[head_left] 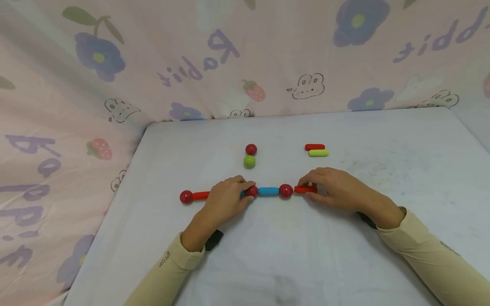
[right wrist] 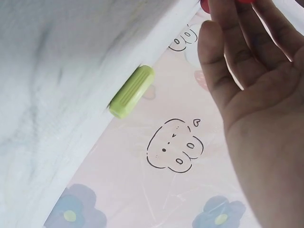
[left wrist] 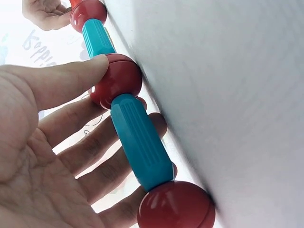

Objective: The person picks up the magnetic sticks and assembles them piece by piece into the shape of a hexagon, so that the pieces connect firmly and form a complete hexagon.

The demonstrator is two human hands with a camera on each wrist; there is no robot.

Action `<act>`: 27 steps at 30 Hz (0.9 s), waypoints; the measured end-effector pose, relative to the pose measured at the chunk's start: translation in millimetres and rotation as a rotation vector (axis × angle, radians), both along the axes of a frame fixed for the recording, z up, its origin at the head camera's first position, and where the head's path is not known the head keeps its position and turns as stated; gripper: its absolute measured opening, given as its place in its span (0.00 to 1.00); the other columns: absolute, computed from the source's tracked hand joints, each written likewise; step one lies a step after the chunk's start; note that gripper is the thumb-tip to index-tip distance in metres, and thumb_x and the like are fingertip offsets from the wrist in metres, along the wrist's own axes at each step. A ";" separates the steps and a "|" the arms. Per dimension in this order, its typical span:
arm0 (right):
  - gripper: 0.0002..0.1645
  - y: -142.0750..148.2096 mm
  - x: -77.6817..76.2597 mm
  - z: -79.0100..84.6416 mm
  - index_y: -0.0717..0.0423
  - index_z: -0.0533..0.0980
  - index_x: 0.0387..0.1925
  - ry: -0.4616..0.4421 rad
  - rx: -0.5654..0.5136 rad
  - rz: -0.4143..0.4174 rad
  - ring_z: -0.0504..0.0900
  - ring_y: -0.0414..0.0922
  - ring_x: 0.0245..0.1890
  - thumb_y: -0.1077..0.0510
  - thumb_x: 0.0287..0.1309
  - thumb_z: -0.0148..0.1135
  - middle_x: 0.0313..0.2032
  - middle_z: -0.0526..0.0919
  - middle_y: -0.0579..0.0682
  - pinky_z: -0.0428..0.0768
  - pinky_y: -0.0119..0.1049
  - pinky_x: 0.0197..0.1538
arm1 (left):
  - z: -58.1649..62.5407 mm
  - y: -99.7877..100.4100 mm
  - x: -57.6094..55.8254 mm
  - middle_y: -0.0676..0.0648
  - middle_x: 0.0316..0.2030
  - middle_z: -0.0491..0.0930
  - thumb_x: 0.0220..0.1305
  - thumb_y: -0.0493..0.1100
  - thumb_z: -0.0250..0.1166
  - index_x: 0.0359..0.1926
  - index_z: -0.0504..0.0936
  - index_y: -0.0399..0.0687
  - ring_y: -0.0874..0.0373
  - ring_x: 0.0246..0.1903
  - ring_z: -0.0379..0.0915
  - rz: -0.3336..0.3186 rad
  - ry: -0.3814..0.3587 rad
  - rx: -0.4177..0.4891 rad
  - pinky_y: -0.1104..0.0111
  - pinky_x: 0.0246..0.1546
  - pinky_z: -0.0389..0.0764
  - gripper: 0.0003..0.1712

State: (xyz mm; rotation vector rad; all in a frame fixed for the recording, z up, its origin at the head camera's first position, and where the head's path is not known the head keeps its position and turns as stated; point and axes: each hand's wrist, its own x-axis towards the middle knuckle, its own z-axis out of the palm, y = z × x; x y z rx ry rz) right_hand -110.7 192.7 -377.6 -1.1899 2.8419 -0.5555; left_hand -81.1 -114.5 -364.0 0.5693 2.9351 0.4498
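Observation:
A row of red balls and short rods lies across the white table. My left hand [head_left: 226,197] pinches a red ball [left wrist: 118,78] in the row between thumb and fingers. From that ball, one blue rod [head_left: 269,191] runs right to another red ball [head_left: 285,190]; a second blue rod [left wrist: 142,140] leads left, partly behind the hand. At the row's left end are a red rod [head_left: 200,195] and a red ball [head_left: 186,196]. My right hand [head_left: 338,189] holds a red rod [head_left: 304,189] beside the right-end ball; whether they touch, I cannot tell.
Farther back on the table [head_left: 183,144], a red ball [head_left: 251,149] sits behind a green ball [head_left: 249,161]. To their right lie a red rod [head_left: 314,147] and a yellow-green rod [head_left: 318,153]. A patterned curtain [head_left: 268,55] hangs along the back and left sides.

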 end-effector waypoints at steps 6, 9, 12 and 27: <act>0.17 0.5 1.0 0.3 0.43 0.82 0.48 0.006 -0.001 0.002 0.75 0.34 0.39 0.56 0.57 0.71 0.40 0.83 0.36 0.80 0.36 0.44 | 0.2 0.6 -0.9 0.50 0.47 0.84 0.61 0.49 0.71 0.61 0.81 0.54 0.57 0.40 0.76 -0.007 0.002 -0.001 0.66 0.40 0.80 0.26; 0.16 0.8 1.1 0.4 0.43 0.82 0.48 0.013 0.001 0.004 0.75 0.34 0.39 0.56 0.57 0.71 0.40 0.83 0.36 0.80 0.37 0.44 | 0.2 1.0 -1.0 0.50 0.47 0.84 0.61 0.49 0.71 0.61 0.81 0.54 0.57 0.40 0.76 -0.006 0.002 -0.006 0.66 0.40 0.80 0.26; 0.17 1.1 0.7 0.4 0.43 0.82 0.48 0.028 -0.002 0.012 0.75 0.34 0.39 0.56 0.57 0.71 0.40 0.83 0.36 0.80 0.37 0.44 | -0.2 1.2 -1.1 0.50 0.47 0.84 0.62 0.49 0.71 0.61 0.81 0.54 0.57 0.40 0.76 -0.004 0.001 -0.012 0.67 0.40 0.79 0.26; 0.17 0.2 0.3 -0.6 0.42 0.82 0.47 0.049 -0.017 0.021 0.75 0.34 0.38 0.56 0.55 0.72 0.39 0.83 0.35 0.80 0.35 0.42 | 0.4 -0.4 0.1 0.49 0.48 0.84 0.62 0.49 0.71 0.62 0.81 0.54 0.56 0.43 0.78 0.001 -0.010 -0.006 0.65 0.43 0.81 0.27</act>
